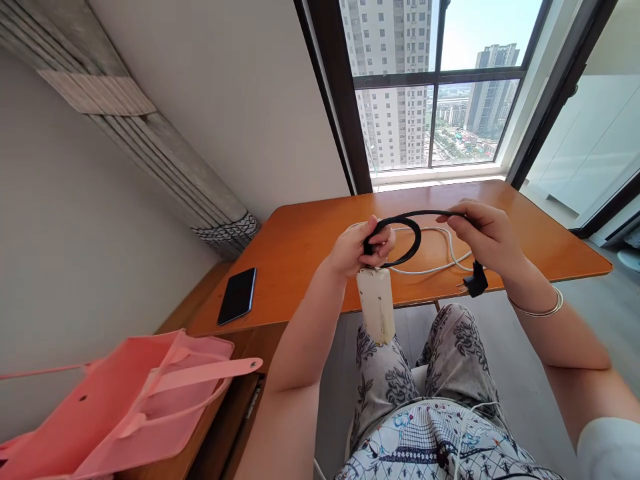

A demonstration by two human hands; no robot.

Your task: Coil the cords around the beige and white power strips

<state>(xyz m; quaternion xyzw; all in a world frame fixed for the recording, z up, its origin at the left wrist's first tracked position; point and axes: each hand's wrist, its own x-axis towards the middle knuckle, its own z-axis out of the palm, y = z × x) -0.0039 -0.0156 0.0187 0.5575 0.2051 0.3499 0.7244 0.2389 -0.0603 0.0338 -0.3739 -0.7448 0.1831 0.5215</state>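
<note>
My left hand (364, 248) is closed around a loop of black power cord (414, 241) above the table's front edge. An off-white, scuffed oblong block (376, 305), like the back of a power strip, hangs just below that hand over my lap; how it joins the cord is hidden by my fingers. To the right, my right hand (483, 237) pinches the same cord, which stretches between both hands. A black plug (475, 280) with metal pins dangles under my right hand. Behind the cord, a thin white cable (430, 271) lies in curves on the table.
The orange-brown wooden table (300, 267) spans in front of me, with a dark-screened phone (237, 296) at its left. A pink bag (150, 400) sits on a lower wooden surface at left. A window (435, 87) and a gathered curtain (165, 153) stand beyond.
</note>
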